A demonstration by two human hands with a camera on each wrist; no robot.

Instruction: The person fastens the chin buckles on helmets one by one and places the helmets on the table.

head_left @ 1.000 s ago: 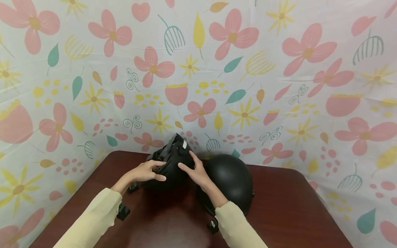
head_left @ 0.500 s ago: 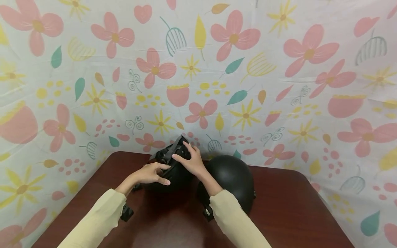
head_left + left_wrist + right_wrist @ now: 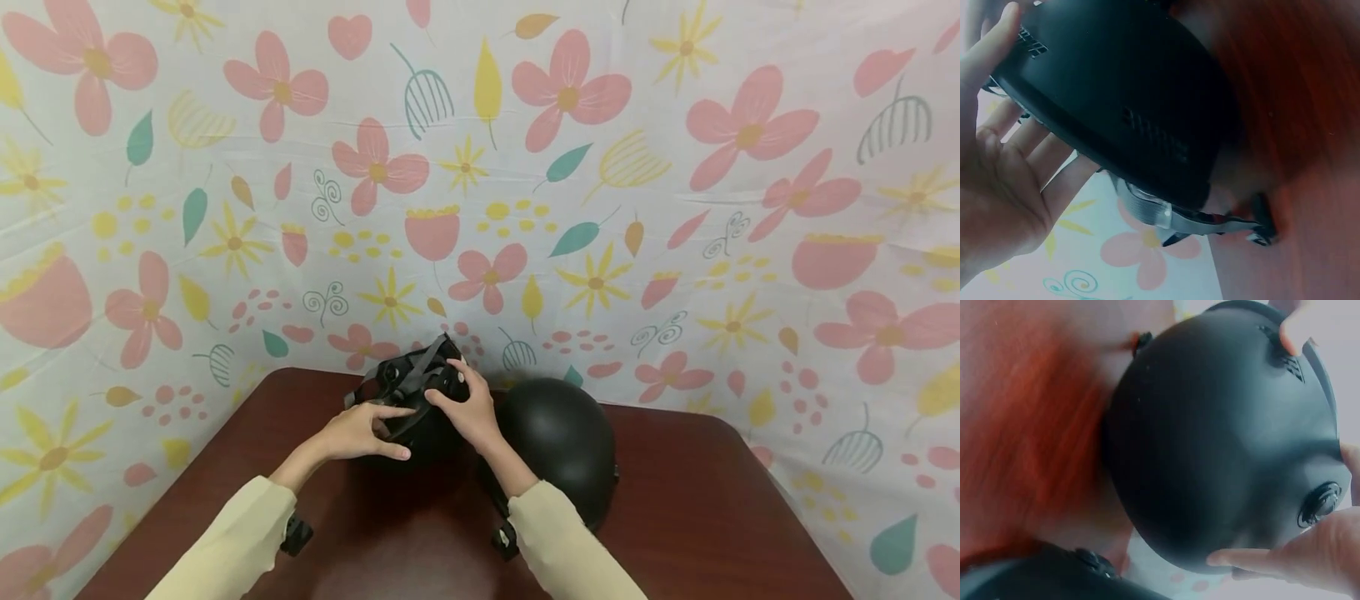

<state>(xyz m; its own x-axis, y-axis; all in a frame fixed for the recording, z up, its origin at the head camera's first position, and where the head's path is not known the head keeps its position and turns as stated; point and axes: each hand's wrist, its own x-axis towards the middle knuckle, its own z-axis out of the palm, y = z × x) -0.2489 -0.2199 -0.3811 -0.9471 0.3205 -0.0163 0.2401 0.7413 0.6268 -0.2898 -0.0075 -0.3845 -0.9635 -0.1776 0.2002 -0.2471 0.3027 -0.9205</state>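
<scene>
A black helmet (image 3: 431, 442) is tipped over at the left of the table, its opening turned up and back, with a grey strap (image 3: 422, 367) across it. My left hand (image 3: 352, 432) grips its near left rim; in the left wrist view the thumb lies on the shell and the fingers reach under the edge. My right hand (image 3: 468, 412) holds the rim on the right, beside a round black knob (image 3: 1319, 504) seen in the right wrist view. Slotted vents (image 3: 1154, 134) mark the shell. Much of the inside is hidden by the hands and shell.
A second black helmet (image 3: 558, 442) sits dome up just right of the held one, partly behind my right forearm. Both stand on a dark red-brown table (image 3: 690, 500). A flower-printed cloth (image 3: 480, 167) hangs behind the table's back edge.
The held helmet has turned so that more of its inside and straps shows. My right hand has shifted slightly up along its rim; the left keeps its place on the near edge.
</scene>
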